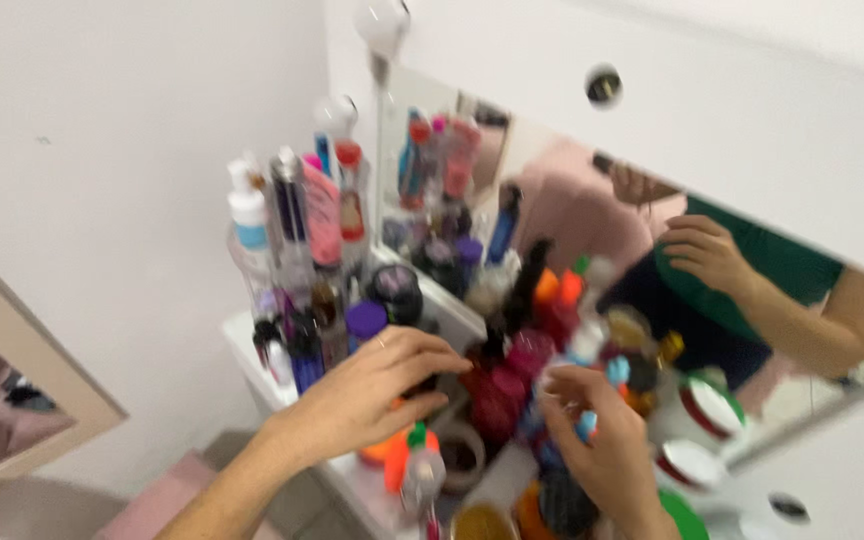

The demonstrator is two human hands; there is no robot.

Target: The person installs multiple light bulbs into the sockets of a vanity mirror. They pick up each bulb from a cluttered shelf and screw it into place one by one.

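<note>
Over crowded white vanity shelf [252, 345] we count two hands: left hand [367, 395] fingers curled onto dark round-lidded jar [430, 382]; right hand [602, 445] pinching small blue cap [586, 425]; glossy plastic bottles blurred, uncountable.

You have two hands out: left hand [372, 395], right hand [602, 450]; bottles around them blur beyond counting.

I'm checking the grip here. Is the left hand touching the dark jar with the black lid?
Cannot tell. In the head view the left hand lies just below the dark jar, but motion blur hides whether the fingertips meet it.
</note>
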